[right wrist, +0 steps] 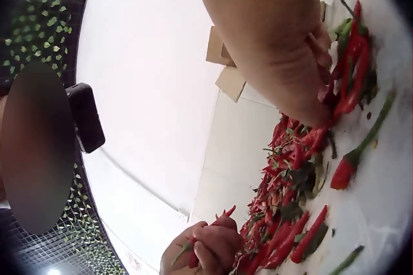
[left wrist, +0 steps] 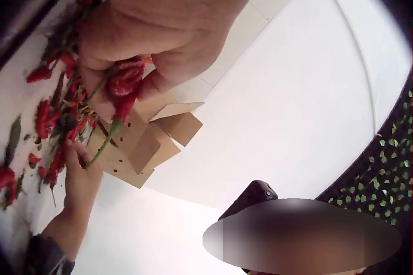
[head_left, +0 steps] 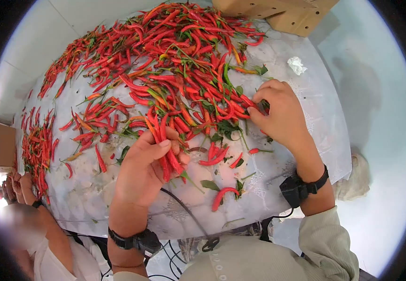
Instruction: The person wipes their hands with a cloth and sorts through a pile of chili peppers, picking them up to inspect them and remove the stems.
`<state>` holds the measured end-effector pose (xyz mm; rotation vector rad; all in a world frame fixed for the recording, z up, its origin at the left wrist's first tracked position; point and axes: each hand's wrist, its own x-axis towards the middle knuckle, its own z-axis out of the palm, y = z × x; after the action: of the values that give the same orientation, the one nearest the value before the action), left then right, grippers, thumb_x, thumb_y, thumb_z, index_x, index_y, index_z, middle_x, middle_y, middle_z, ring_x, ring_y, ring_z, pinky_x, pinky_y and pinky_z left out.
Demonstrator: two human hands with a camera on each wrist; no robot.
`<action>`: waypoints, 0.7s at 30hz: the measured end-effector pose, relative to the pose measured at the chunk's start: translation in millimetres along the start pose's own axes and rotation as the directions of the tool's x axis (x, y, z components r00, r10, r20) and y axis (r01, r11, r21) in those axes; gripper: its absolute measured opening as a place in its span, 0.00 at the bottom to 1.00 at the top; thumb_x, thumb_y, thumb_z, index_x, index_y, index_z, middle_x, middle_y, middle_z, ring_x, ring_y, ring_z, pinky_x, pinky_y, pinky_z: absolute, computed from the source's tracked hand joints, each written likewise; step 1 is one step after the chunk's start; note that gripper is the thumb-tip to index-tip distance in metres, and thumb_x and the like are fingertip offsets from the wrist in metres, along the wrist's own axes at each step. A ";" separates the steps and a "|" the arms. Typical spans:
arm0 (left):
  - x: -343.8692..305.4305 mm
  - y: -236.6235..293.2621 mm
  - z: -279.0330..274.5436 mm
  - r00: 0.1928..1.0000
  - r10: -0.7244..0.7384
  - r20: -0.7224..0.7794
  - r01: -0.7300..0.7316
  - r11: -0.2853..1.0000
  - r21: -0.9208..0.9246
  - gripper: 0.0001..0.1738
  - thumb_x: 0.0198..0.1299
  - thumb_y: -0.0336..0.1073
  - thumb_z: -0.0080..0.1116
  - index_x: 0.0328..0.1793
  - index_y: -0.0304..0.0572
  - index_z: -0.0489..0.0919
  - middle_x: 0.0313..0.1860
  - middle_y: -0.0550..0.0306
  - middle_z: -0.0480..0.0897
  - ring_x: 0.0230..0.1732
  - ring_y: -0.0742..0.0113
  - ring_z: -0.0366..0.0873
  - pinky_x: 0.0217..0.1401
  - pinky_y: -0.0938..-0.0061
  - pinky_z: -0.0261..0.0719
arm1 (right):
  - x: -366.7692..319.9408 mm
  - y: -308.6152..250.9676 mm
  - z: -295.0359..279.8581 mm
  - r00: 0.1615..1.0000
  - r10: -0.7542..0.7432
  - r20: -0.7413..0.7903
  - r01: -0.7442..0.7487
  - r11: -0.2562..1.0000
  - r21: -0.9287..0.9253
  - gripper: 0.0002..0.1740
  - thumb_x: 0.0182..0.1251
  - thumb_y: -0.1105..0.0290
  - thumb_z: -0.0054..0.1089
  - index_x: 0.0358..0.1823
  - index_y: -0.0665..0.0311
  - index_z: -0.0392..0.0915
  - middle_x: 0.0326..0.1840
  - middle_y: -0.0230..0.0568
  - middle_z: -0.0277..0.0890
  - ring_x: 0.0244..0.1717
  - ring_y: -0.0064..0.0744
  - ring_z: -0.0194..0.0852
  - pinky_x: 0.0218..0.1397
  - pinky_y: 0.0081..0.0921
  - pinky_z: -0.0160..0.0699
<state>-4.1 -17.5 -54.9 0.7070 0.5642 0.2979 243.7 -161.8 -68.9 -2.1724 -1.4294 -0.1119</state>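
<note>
My left hand (head_left: 140,164) grips a small bunch of red chili peppers (head_left: 174,164) over the near edge of the pile, its thumb lying across them. In the left wrist view, one held chili pepper's green stem (left wrist: 106,143) sticks out below the fingers. At the right side of the pile, my right hand (head_left: 280,112) pinches a red chili pepper (head_left: 246,100) between thumb and fingers; the right wrist view shows its fingertips partly hidden behind the hand. The large pile of red chili peppers (head_left: 184,37) spreads over the table beyond both hands.
Loose chili peppers, such as a curved one (head_left: 225,196), and leaves lie on the pale tablecloth (head_left: 324,126). Cardboard boxes (head_left: 292,16) stand at the back, beside crumpled white paper (head_left: 296,65). Another person's hands (head_left: 22,187) are at a second heap (head_left: 36,150) on the left.
</note>
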 end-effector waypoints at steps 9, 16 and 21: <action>-0.9 0.6 1.9 0.995 -0.045 0.089 0.050 0.997 -0.055 0.15 0.65 0.30 0.50 0.56 0.35 0.70 0.39 0.52 0.80 0.42 0.56 0.83 0.44 0.64 0.83 | 1.3 -4.1 -3.7 0.999 0.026 0.029 -0.025 1.000 -0.012 0.07 0.46 0.70 0.65 0.23 0.65 0.79 0.36 0.44 0.76 0.43 0.48 0.72 0.49 0.37 0.73; 0.0 -2.9 3.3 0.996 -0.032 0.081 0.035 0.999 -0.032 0.18 0.64 0.31 0.52 0.59 0.34 0.68 0.43 0.50 0.81 0.46 0.54 0.82 0.51 0.60 0.81 | -0.9 -32.8 -11.7 0.998 0.047 0.052 -0.067 0.855 0.514 0.08 0.52 0.70 0.67 0.30 0.65 0.77 0.34 0.36 0.77 0.38 0.32 0.74 0.41 0.27 0.73; -2.2 -4.0 4.7 0.994 -0.049 0.101 0.049 0.999 0.009 0.18 0.64 0.27 0.53 0.60 0.35 0.68 0.45 0.49 0.81 0.48 0.55 0.83 0.52 0.63 0.82 | -4.6 -46.2 -6.2 0.904 0.067 0.423 -0.408 0.429 0.806 0.07 0.62 0.73 0.64 0.39 0.65 0.76 0.34 0.27 0.76 0.34 0.13 0.71 0.35 0.14 0.68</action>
<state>-2.9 -23.9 -53.9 0.7095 0.4852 0.2134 202.7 -154.7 -47.4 -1.4484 -0.9196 0.9689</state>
